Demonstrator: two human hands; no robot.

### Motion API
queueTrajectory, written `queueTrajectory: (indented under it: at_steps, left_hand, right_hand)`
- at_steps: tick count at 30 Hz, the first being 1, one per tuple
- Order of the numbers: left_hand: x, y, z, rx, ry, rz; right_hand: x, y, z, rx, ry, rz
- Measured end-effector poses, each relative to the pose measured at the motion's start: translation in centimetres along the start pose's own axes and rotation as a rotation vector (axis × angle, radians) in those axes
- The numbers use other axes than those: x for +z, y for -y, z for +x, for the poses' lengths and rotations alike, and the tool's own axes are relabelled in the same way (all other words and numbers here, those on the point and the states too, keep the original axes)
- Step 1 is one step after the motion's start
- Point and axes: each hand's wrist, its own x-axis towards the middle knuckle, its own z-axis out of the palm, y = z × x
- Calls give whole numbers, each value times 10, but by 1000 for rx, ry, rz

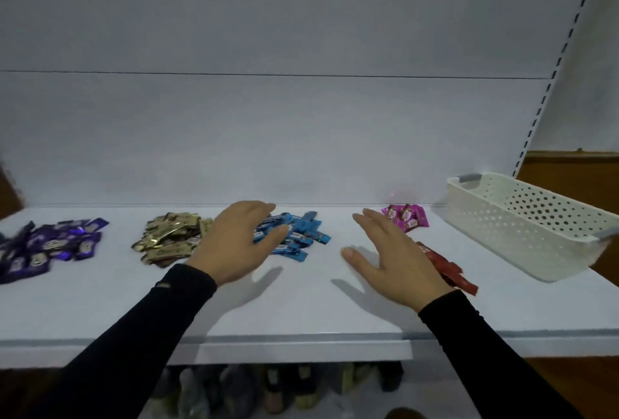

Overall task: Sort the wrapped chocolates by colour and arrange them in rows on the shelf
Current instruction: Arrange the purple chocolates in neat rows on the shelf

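Wrapped chocolates lie in colour piles on the white shelf point(301, 304): purple ones point(50, 248) at far left, gold ones point(167, 237), blue ones point(301, 234) in the middle, a few pink ones point(407, 216) at the back right and red ones point(449, 268) in front of them. My left hand point(234, 244) hovers with relaxed fingers over the left side of the blue pile, hiding part of it. My right hand point(392, 258) is spread flat just left of the red pile, partly covering it. Neither hand holds anything.
A white perforated plastic basket point(522, 221) stands at the shelf's right end, angled. A slotted upright point(552, 67) runs up the right side. Below the shelf's front edge, blurred bottles point(268, 388) stand on a lower level.
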Motion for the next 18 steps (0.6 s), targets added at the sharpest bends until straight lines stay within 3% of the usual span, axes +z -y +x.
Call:
queueTrajectory:
  at_steps: [7, 18]
  left_hand:
    - [-47, 87, -63, -152, -155, 14]
    - [-81, 276, -113, -366, -161, 79]
  right_hand:
    - [35, 89, 26, -123, 49, 42]
    - [148, 255, 128, -384, 202, 68]
